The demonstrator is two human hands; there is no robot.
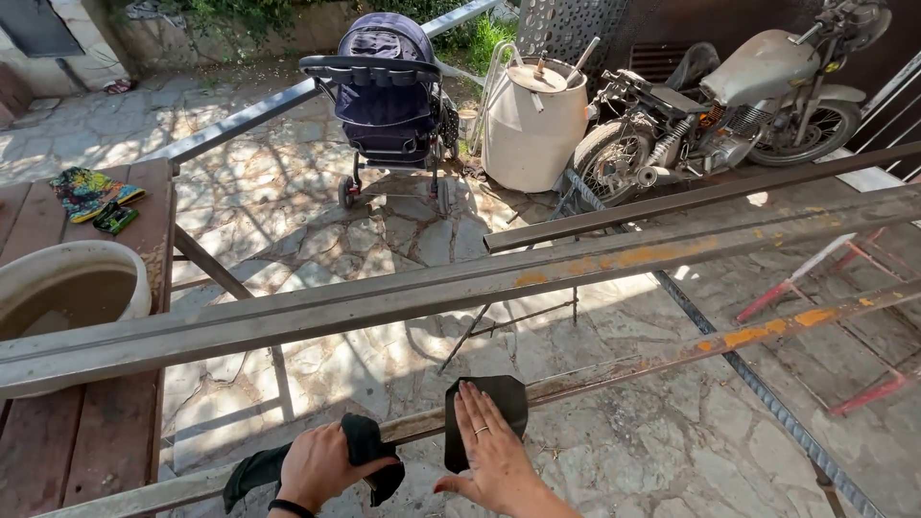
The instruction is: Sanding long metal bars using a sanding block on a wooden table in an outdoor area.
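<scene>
Two hands worked the nearest bar (614,372), a thin rusty rail running from lower left up to the right. The left hand (317,467) had its fingers clamped round a black rag (369,451) bunched over the bar, a loose tail of it hanging to the left. The right hand (491,451) lay flat on a black pad (487,414), fingers straight and slightly apart, pressing it onto the bar just beside the rag. By my judgement, the wiping would go best with the pad kept square on the rail's top face and stroked along its length, the left grip steadying the bar so it did not roll on its supports.

Beyond it lay a broad grey beam (384,302) with orange rust patches, and a darker tube (691,200) resting above that; both crossed close behind the hands and would limit any reach forward. At left stood a wooden table (86,432) bearing a pale basin (58,288) of murky water and coloured gloves (91,195). Farther off on the stone paving stood a stroller (389,91), a cream drum (532,120) and a motorcycle (739,96). Red stands (815,278) stood to the right.
</scene>
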